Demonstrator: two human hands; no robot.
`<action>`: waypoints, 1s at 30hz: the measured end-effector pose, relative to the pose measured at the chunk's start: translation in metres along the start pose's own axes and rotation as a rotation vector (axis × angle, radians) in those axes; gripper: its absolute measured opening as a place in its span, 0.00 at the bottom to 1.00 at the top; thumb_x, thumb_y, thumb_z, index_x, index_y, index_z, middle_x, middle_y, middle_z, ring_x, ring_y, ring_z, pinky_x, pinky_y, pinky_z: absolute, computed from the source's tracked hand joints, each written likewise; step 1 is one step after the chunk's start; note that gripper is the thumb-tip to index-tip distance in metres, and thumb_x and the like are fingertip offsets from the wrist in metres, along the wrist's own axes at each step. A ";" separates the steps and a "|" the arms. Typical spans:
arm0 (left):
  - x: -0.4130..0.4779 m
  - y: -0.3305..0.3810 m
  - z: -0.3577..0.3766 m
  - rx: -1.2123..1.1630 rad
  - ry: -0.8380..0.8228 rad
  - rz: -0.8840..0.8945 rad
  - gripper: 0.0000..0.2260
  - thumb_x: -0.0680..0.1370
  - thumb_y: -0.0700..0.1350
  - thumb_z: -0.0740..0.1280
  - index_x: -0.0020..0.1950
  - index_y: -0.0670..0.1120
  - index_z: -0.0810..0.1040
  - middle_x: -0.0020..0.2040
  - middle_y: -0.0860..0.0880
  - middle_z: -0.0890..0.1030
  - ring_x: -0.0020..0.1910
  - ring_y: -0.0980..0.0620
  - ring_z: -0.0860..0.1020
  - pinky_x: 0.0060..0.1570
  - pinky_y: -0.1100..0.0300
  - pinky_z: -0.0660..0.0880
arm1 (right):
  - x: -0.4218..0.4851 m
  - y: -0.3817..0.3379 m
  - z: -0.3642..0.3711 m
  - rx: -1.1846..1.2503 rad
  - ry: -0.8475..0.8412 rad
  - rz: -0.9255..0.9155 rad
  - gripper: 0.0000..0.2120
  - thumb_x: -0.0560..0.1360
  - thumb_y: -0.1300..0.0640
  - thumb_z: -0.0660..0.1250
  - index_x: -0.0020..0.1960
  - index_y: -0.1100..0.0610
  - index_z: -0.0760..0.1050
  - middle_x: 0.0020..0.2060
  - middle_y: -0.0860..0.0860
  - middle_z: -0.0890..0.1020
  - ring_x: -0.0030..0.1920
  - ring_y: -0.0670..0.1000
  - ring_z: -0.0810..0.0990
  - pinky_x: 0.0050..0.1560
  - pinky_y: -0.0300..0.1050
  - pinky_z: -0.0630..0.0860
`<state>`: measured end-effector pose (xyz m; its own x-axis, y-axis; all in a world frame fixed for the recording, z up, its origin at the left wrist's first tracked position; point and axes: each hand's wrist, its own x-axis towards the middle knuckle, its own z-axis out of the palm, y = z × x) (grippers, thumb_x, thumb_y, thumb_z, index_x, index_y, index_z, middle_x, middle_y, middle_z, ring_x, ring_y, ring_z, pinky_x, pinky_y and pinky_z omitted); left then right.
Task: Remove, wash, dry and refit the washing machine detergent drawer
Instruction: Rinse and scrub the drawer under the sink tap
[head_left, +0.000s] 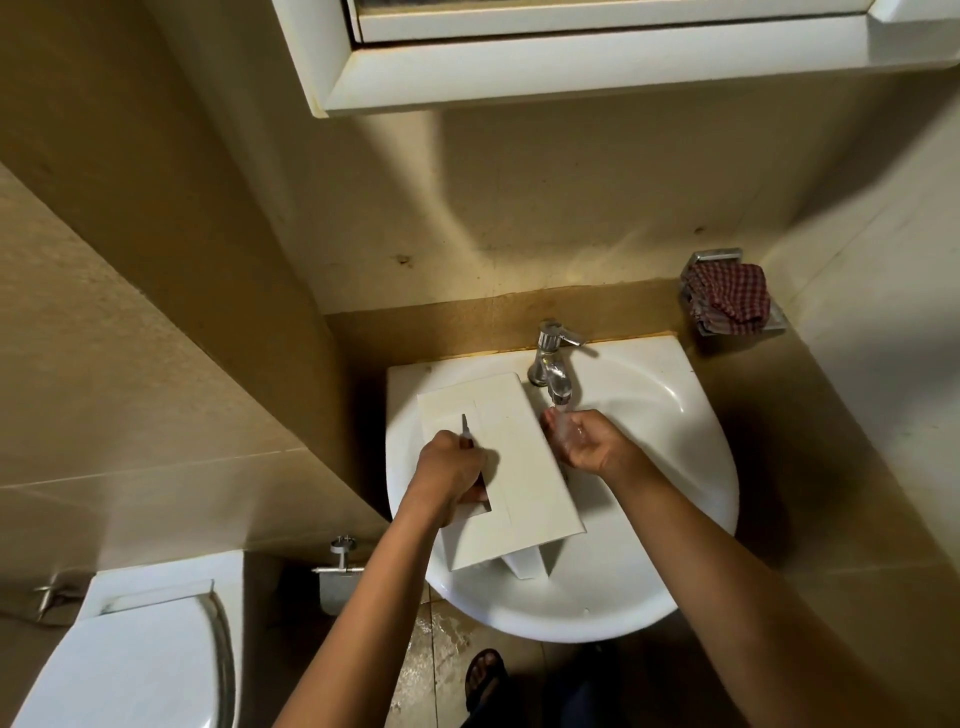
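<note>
Gripping flat white drawer (519, 457) w/ L hand (452, 470); R hand (584, 441) fingers (558, 426) loosely cupped.

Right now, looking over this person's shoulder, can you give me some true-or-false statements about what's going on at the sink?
1. The left hand grips the white plastic detergent drawer over the white ceramic basin. True.
2. The chrome tap is off. False: water runs from it onto the right hand.
3. The right hand holds the red checked cloth. False: the cloth sits on the metal wall holder. The right hand is cupped and holds nothing.
4. A white toilet stands left of the basin. True.
</note>
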<state>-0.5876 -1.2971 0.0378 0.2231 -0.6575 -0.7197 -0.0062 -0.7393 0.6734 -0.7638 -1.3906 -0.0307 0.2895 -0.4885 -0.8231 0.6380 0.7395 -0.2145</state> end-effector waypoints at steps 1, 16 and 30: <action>0.000 0.000 0.001 -0.003 0.001 0.004 0.10 0.78 0.35 0.60 0.58 0.37 0.74 0.53 0.37 0.81 0.38 0.43 0.83 0.30 0.54 0.80 | -0.007 0.000 0.003 -0.013 -0.025 -0.006 0.10 0.79 0.66 0.56 0.44 0.66 0.75 0.30 0.59 0.82 0.26 0.53 0.81 0.29 0.38 0.78; -0.003 0.003 0.010 0.084 0.060 0.074 0.02 0.75 0.35 0.65 0.45 0.38 0.77 0.37 0.40 0.80 0.26 0.47 0.80 0.27 0.55 0.79 | -0.074 0.062 0.025 -2.220 -0.081 -0.915 0.26 0.83 0.50 0.44 0.79 0.55 0.42 0.78 0.48 0.43 0.77 0.45 0.38 0.74 0.42 0.34; -0.002 -0.004 0.014 0.172 0.191 0.190 0.09 0.78 0.40 0.63 0.51 0.35 0.78 0.50 0.38 0.81 0.49 0.42 0.81 0.45 0.54 0.79 | -0.124 0.093 -0.021 -2.311 -0.070 -0.998 0.28 0.82 0.51 0.45 0.78 0.54 0.37 0.76 0.46 0.38 0.73 0.41 0.32 0.66 0.33 0.23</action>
<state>-0.6017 -1.2946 0.0340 0.3810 -0.7588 -0.5283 -0.2260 -0.6305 0.7426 -0.7549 -1.2518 0.0404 0.5708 -0.7981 -0.1928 -0.8045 -0.4967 -0.3257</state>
